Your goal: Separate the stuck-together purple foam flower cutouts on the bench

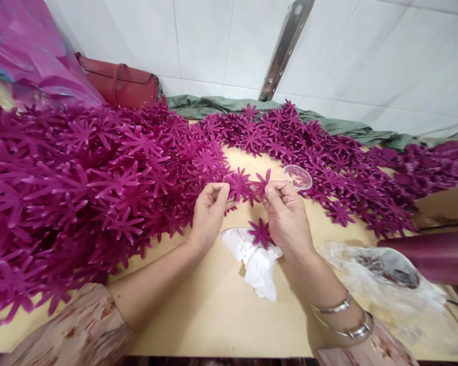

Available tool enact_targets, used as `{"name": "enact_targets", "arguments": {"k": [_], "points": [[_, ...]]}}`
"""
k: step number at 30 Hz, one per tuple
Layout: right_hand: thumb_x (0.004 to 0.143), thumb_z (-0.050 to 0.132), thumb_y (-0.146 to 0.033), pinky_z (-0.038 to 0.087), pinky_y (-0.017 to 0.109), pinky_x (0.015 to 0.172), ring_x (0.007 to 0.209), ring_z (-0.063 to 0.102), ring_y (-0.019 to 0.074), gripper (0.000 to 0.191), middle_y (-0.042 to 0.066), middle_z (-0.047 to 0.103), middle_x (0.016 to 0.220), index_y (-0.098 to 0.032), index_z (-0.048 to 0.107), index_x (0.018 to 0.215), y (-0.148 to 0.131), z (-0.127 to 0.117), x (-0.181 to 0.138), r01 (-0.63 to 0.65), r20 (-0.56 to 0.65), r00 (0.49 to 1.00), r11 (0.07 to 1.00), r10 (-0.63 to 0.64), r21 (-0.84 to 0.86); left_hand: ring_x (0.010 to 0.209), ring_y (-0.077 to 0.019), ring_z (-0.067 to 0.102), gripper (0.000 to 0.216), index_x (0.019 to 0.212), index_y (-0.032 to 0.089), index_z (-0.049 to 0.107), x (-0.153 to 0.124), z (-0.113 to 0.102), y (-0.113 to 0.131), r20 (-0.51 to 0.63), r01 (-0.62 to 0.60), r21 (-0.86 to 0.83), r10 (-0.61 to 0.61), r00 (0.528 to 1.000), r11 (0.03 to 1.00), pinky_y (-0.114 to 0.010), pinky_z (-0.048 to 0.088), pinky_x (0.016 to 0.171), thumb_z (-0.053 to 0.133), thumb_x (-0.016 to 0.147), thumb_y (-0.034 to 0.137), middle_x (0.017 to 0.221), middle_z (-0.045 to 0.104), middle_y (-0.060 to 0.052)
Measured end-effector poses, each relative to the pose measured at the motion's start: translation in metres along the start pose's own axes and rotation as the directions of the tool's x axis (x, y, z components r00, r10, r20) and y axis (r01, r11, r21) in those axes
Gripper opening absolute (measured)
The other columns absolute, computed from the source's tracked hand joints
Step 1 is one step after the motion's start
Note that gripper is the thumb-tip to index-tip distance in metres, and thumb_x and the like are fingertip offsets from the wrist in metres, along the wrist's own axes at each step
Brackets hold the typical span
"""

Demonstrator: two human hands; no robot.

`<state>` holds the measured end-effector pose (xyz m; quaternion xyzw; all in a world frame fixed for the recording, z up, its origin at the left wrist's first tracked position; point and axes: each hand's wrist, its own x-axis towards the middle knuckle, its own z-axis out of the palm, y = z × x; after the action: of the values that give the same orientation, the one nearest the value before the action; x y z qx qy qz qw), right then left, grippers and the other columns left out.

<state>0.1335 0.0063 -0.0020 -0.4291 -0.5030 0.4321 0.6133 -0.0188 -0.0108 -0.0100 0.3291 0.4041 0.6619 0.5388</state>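
Observation:
My left hand (210, 208) pinches a purple artificial flower petal piece (239, 184) with several narrow petals between thumb and fingers. Close by on the right, my right hand (288, 211) pinches another purple petal piece (261, 185) by its edge. The two pieces are side by side over the table, and whether they touch I cannot tell. Below my right hand, a single darker petal piece (261, 233) lies on a crumpled white tissue (257, 264). Just beyond my right hand is a small clear round dish (297, 177).
A large heap of petal pieces (80, 173) covers the left of the table (213, 315); a darker heap (309, 147) curves along the back right. Behind stand a red handbag (118, 84) and green cloth (213, 104). On the right lie a clear plastic bag (385, 284) and a purple cylinder (431, 254).

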Motion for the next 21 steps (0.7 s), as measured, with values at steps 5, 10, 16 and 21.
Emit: {"name": "enact_targets", "arguments": {"k": [5,10,16,21], "points": [[0.086,0.076,-0.042,0.052,0.028,0.073,0.069,0.057,0.0129,0.025,-0.004,0.059,0.075,-0.024,0.061,0.088,0.0013,-0.001,0.0027,-0.043,-0.005,0.999,0.995,0.044,0.095,0.079,-0.0107,0.067,0.033,0.089,0.02,0.054,0.0017,-0.001,-0.0023,-0.054,-0.033,-0.036,0.031,0.998,0.999,-0.037,0.062,0.091,0.074,0.087,0.047,0.084,0.056,0.004],[0.089,0.073,-0.046,0.059,0.037,0.079,0.085,0.073,0.0201,0.023,0.002,0.076,0.097,-0.027,0.063,0.098,0.0048,-0.0026,0.0026,-0.146,0.044,0.989,0.974,0.14,0.172,0.082,-0.0106,0.067,0.033,0.089,0.021,0.053,0.0025,-0.0024,-0.0036,-0.048,-0.046,-0.034,0.045,0.998,0.998,-0.038,0.061,0.094,0.073,0.089,0.047,0.087,0.055,0.004],[0.095,0.057,-0.067,0.062,0.04,0.08,0.1,0.076,0.0247,0.046,0.01,0.079,0.111,-0.024,0.064,0.108,0.0003,0.0011,0.0002,-0.242,0.105,0.969,0.953,0.225,0.183,0.08,-0.0102,0.067,0.032,0.088,0.02,0.053,0.0028,-0.0018,-0.0025,-0.056,-0.039,-0.069,0.035,0.998,0.997,-0.036,0.062,0.093,0.073,0.088,0.045,0.085,0.057,0.004],[0.091,0.072,-0.037,0.058,0.041,0.1,0.111,0.074,0.0213,0.029,0.007,0.078,0.118,-0.025,0.061,0.115,0.0023,0.0034,-0.0029,-0.071,0.142,0.988,0.997,0.069,0.014,0.08,-0.0108,0.067,0.032,0.089,0.021,0.053,0.0026,-0.0014,-0.0025,-0.052,-0.035,-0.07,0.032,0.998,0.997,-0.037,0.062,0.092,0.073,0.089,0.046,0.085,0.058,0.004]]}}
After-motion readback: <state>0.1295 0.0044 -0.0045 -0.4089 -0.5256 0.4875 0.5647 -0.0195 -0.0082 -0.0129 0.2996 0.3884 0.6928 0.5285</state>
